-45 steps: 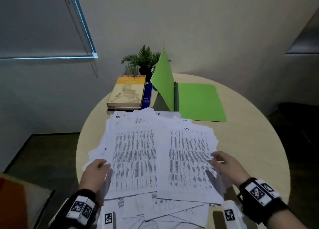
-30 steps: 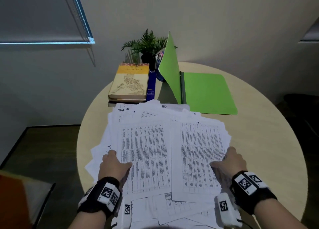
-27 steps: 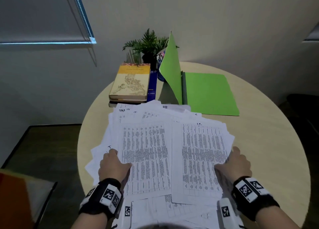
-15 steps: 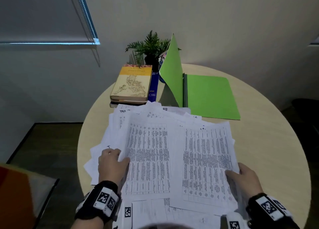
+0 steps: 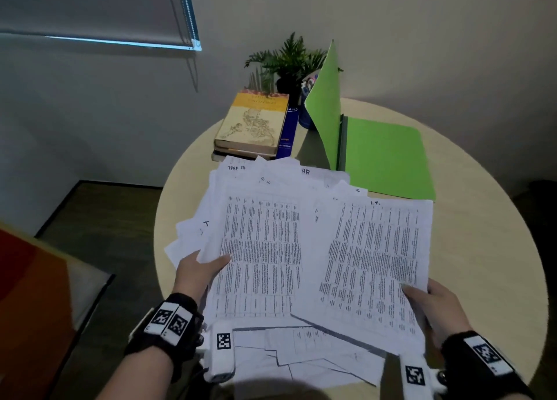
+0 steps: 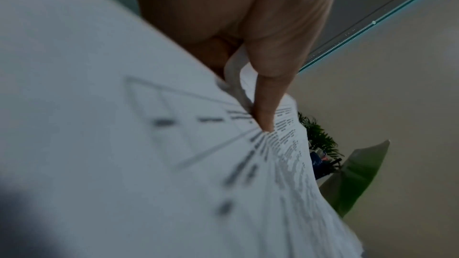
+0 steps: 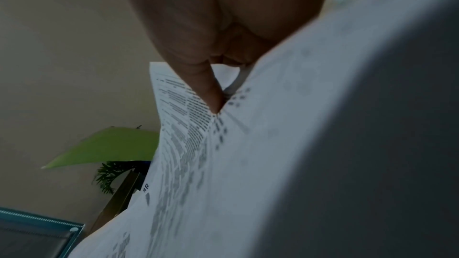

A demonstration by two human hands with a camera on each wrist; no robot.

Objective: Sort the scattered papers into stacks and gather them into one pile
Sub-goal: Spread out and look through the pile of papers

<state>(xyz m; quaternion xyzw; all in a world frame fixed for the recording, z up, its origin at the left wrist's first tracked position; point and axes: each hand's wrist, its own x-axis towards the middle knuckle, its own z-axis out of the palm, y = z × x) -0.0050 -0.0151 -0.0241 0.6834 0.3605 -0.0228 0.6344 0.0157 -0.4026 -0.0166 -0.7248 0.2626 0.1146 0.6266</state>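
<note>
A loose heap of printed white papers [image 5: 301,249] covers the near half of the round table [image 5: 482,249]. My left hand [image 5: 202,267] grips the left edge of the heap, thumb on top of a text sheet [image 6: 273,144], fingers under it. My right hand [image 5: 428,300] pinches the lower right corner of the right-hand sheets [image 5: 376,255], thumb on top [image 7: 208,93]. The near edges of both bundles are raised off several sheets [image 5: 301,357] lying flat below. Both wrist views are mostly filled by blurred paper.
An open green folder [image 5: 385,155] lies behind the papers, its left cover standing up. A stack of books [image 5: 253,125] sits at the back left, with a small potted plant [image 5: 289,59] and a blue cup behind. An orange seat [image 5: 30,303] stands at lower left.
Both hands went from resting on the heap's sides to gripping its edges. The papers' near edges have lifted off the table and the right hand has slid toward the near right corner.
</note>
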